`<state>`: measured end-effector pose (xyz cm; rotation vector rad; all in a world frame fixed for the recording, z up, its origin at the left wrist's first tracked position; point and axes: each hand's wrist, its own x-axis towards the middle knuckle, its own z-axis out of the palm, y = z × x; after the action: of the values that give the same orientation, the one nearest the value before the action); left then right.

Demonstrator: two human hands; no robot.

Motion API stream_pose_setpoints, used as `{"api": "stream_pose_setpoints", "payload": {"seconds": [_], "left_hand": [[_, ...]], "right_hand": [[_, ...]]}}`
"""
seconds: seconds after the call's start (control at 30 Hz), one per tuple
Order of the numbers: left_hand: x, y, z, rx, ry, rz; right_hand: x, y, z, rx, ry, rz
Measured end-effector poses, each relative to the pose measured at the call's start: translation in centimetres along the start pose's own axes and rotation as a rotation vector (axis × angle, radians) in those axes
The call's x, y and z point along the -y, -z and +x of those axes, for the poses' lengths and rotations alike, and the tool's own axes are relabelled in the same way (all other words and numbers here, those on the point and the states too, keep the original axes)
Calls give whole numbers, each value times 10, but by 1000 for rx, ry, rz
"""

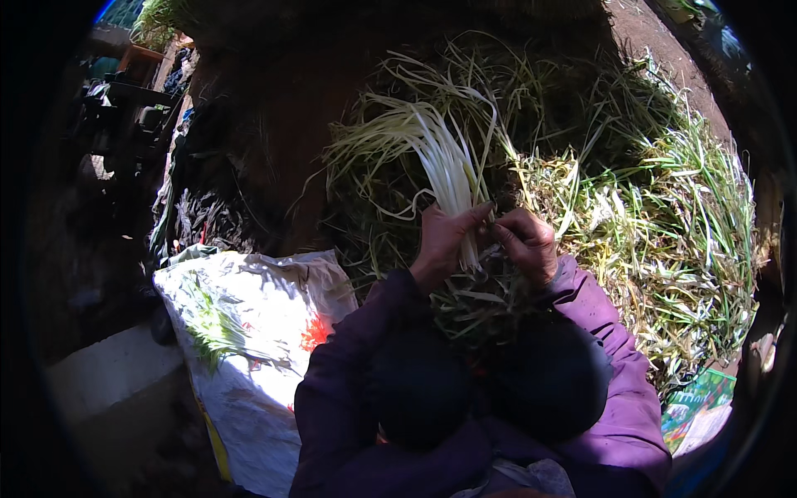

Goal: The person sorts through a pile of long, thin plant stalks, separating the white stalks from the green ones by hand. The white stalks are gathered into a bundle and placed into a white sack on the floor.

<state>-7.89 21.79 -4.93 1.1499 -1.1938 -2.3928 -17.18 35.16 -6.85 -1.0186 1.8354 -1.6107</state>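
Observation:
My left hand [443,239] is closed around a bundle of long leafy stalks [449,168], white at the lower end and pale green toward the drooping tips. The bundle stands steeply, its tips bending over to the left and its lower ends showing beneath the hand. Close beside it, my right hand [526,241] has thumb and forefinger pinched together near my left thumb, at the bundle's right edge. Something thin seems to be between those fingers, too small to name. A wide heap of loose green and yellowed leaves [635,230] lies behind and to the right of my hands.
At the left, a white woven sack [249,417] lies spread out. It bears a small bunch of green stalks [218,327] and some red strands [316,332]. A printed green packet [697,408] rests at the lower right. Dark clutter [137,106] stands at the upper left.

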Motion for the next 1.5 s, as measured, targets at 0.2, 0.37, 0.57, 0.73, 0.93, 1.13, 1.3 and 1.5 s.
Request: {"api": "stream_pose_setpoints", "payload": {"seconds": [0.2,0.37,0.57,0.73,0.93,1.13,1.3,1.5], "left_hand": [[9,5,0,-21,-61,56],[2,15,-4,159,42,38],[-3,24,-2,122,-45,78],[7,34,1,72,-52,134],[6,23,-16,10,-116,226],[10,11,-11,-225,-350,152],[-9,13,-15,-217,-408,108],[27,28,-3,-140,-190,97]], "right_hand": [[-28,-10,-11,-10,-370,233],[-25,1,5,366,-571,561],[-24,1,9,396,-805,928],[-35,-20,5,366,-817,967],[-18,-20,10,47,-610,458],[-58,-40,2,-27,-318,-161],[-73,-26,-27,-17,-429,-210],[-33,-41,-2,-56,-243,-94]]}}
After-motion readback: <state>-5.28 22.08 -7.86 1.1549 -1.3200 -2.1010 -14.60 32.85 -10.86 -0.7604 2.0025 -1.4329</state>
